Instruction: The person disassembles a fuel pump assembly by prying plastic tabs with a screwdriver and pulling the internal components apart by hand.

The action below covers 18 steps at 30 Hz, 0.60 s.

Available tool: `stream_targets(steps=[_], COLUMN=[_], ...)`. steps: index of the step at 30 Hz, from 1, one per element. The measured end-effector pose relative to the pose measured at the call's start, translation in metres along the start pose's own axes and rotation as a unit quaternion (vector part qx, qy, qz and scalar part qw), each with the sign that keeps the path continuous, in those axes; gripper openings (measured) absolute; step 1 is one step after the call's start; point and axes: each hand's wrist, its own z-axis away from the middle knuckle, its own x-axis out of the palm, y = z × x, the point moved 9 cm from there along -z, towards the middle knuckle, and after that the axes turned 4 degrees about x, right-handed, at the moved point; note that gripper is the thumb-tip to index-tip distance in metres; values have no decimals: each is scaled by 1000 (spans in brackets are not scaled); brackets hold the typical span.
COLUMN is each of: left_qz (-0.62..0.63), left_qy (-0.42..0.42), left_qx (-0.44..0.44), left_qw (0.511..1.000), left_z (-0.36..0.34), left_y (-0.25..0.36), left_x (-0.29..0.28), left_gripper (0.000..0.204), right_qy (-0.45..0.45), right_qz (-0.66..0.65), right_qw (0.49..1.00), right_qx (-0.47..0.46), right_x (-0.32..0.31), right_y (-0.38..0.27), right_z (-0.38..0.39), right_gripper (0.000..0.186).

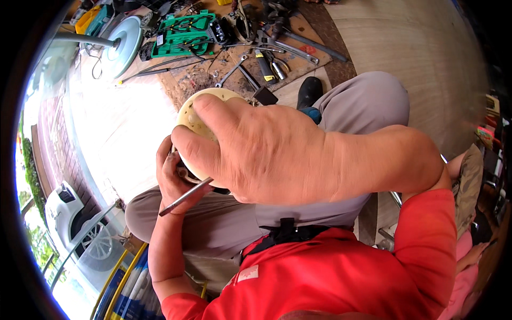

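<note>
Beyond left fingers (pixel 164 153) and right fingers (pixel 214 116) (curled round a cream part (pixel 195 121)), a green case (pixel 168 50) holds tools (pixel 188 23).

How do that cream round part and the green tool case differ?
The cream part has a rounded edge; the green case is angular. The cream part is pale with dark specks; the green case is vividly coloured. The cream part is partly covered by the right hand, while the green case lies open near a wrench.
</note>
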Motion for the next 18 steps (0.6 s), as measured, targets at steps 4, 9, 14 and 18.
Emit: stream_targets(steps=[4, 9, 14, 18], left_qz=[-37, -44, 25, 97], left_qy=[54, 102, 95, 93], left_qx=[95, 100, -25, -143], left_qw=[993, 989, 995, 981], left_z=[-7, -4, -16, -14], left_y=[23, 21, 2, -15], left_x=[-8, -6, 15, 30], left_gripper=[97, 97, 98, 99], right_qy=[-4, 51, 35, 44], right_qz=[36, 45, 49, 57], right_qw=[999, 996, 995, 992], right_qx=[-7, -57, -82, -101], right_x=[-3, -7, -4, -5], right_y=[-3, -15, -12, -9], right_z=[1, -1, -5, -5], right_gripper=[33, 36, 34, 33])
